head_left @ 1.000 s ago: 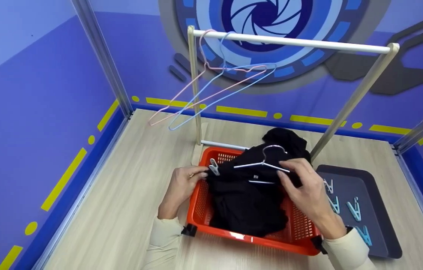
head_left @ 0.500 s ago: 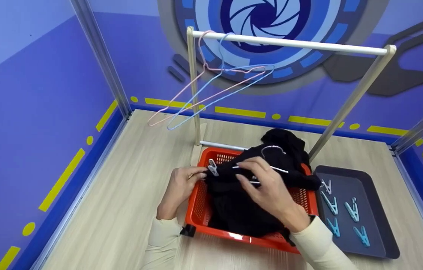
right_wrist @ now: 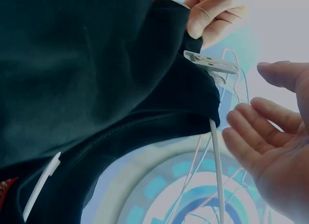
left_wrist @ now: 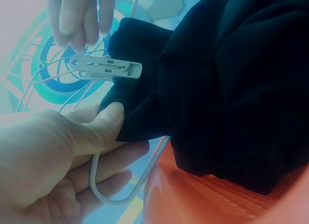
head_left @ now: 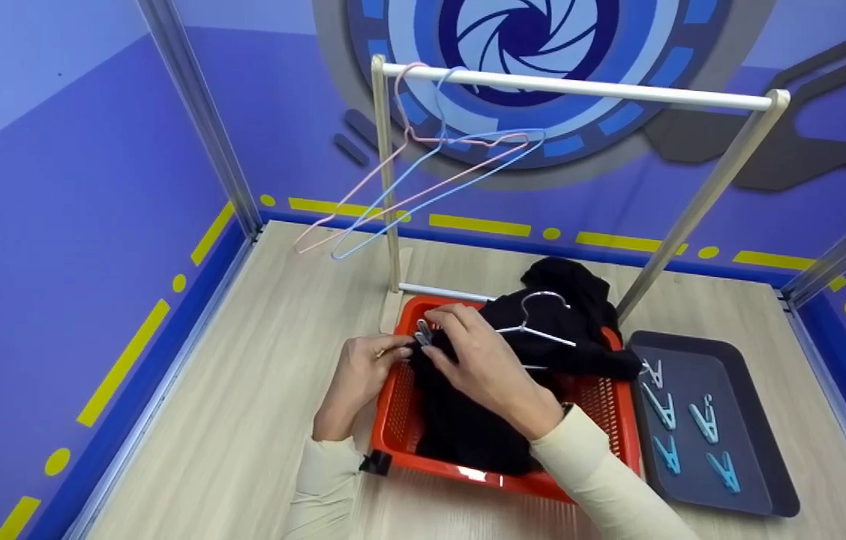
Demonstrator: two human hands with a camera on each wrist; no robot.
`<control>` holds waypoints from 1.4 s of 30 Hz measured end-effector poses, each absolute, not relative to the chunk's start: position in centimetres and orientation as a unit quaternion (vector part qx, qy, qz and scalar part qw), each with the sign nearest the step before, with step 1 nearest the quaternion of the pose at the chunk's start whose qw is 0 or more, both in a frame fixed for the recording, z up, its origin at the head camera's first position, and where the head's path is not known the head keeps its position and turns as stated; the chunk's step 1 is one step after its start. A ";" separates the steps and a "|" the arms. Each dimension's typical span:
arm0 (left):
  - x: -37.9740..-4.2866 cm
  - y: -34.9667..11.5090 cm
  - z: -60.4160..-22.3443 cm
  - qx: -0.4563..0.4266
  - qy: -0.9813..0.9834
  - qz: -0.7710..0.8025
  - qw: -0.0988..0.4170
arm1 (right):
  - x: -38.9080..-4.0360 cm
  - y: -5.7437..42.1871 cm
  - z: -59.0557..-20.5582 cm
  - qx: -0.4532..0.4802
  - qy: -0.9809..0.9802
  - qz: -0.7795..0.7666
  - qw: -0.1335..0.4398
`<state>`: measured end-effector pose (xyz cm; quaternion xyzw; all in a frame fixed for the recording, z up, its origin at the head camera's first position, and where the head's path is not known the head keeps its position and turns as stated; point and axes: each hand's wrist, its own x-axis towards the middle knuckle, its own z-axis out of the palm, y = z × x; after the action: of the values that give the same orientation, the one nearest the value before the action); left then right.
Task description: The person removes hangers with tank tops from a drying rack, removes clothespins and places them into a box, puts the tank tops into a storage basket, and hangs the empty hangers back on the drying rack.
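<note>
A black garment (head_left: 502,435) lies bunched in and over the red basket (head_left: 460,470), with a white hanger (head_left: 554,339) partly under its folds. At the garment's left edge a pale clothespin (left_wrist: 108,67) is clipped on the cloth. My left hand (head_left: 361,375) pinches a corner of the cloth beside the pin, thumb on top; a bent end of the hanger shows by its fingers in the left wrist view. My right hand (right_wrist: 275,142) is at the clothespin's free end, fingers extended and thumb apart, a small gap from it, holding nothing.
A grey tray (head_left: 757,420) with several blue and pale clothespins (head_left: 706,420) stands to the right of the basket. Behind it rises a clothes rack (head_left: 580,85). Pink (head_left: 348,208) and blue (head_left: 374,238) hangers hang at the rack's left end.
My right hand has moved left from the hanger's right side, across the garment, to the clothespin. A black sleeve now hangs over the basket's right rim. My left hand has stayed put.
</note>
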<state>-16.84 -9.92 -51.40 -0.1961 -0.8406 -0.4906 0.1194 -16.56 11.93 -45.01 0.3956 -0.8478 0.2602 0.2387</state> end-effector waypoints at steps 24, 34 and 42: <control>-17.0 -9.8 -51.4 -0.211 -0.840 -0.483 0.129 | -17.5 10.5 -45.8 0.344 -0.860 0.332 0.180; -16.9 -9.8 -51.3 -0.207 -0.839 -0.487 0.126 | -17.6 10.6 -45.8 0.345 -0.835 0.389 0.182; -16.9 -10.0 -51.4 -0.204 -0.838 -0.492 0.121 | -17.6 10.9 -45.3 0.314 -0.836 0.426 0.146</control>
<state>-16.90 -9.99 -51.44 -0.2037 -0.8376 -0.4922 0.1208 -17.64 10.86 -45.28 0.3137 -0.8359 0.4260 0.1461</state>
